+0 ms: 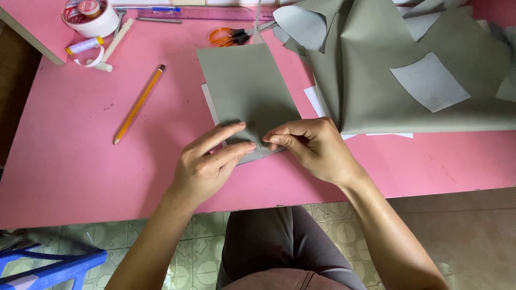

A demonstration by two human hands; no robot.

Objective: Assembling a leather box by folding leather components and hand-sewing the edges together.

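A grey-green rectangular sheet of leather-like material [247, 88] lies on the pink table [70, 145], over a white paper whose edge shows at its left. My left hand [207, 164] rests on the sheet's near edge, index and middle fingers stretched flat across it. My right hand [312, 147] pinches that same near edge between thumb and fingertips, right beside the left fingertips. The near corner of the sheet is hidden under both hands.
A big pile of the same grey material [424, 70] with cut pieces covers the table's right back. A yellow pencil [138, 104] lies left, orange scissors [228, 36] at the back, a tape roll [90, 17] and thread spool [84, 45] at back left. A blue stool [51, 267] stands on the tiled floor.
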